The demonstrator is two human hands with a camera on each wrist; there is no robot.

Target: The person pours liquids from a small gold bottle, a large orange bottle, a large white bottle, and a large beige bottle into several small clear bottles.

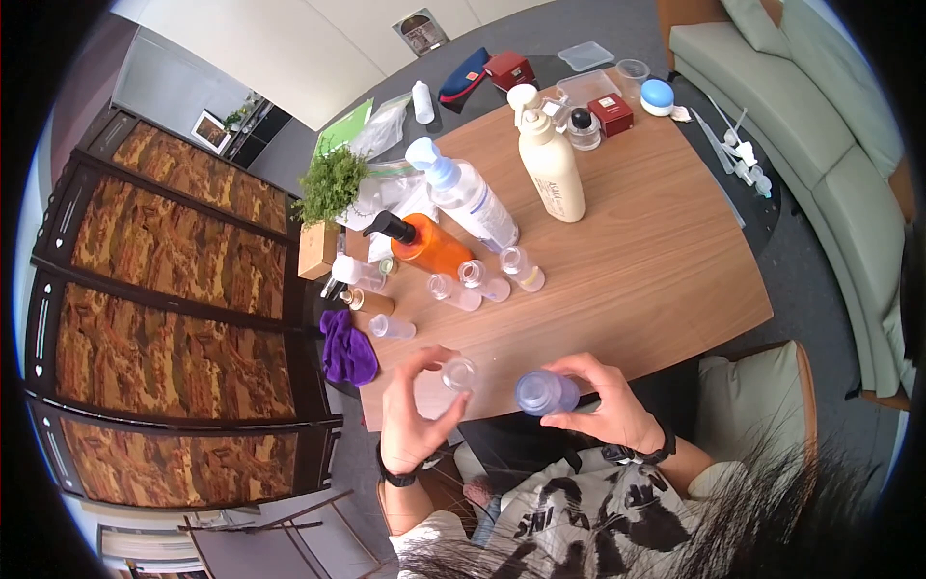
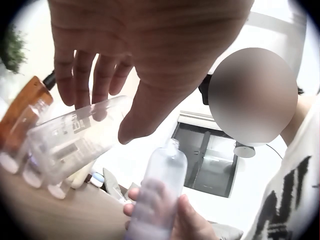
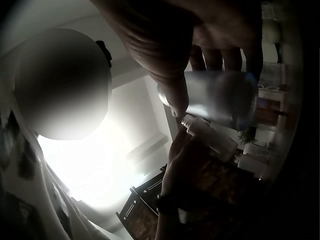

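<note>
Over the near edge of the wooden table (image 1: 646, 241), my left hand (image 1: 415, 410) grips a small clear bottle (image 1: 460, 374) between thumb and fingers. Faint printing shows on its side in the left wrist view. My right hand (image 1: 612, 410) holds a bluish, translucent bottle (image 1: 547, 392) by its sides. Its narrow open neck shows, without a cap, in the left wrist view. The two bottles are held apart, side by side, in the head view. Several small clear bottles stand farther in on the table, among them one bottle (image 1: 394, 327) nearest my left hand.
Pump bottles stand behind: an orange one (image 1: 434, 253), a clear one (image 1: 475, 207) and a cream one (image 1: 552, 174). A purple cloth (image 1: 347, 349) hangs at the left edge near a potted plant (image 1: 330, 183). Red boxes (image 1: 612, 114) and a blue-lidded jar (image 1: 657, 96) are at the far side.
</note>
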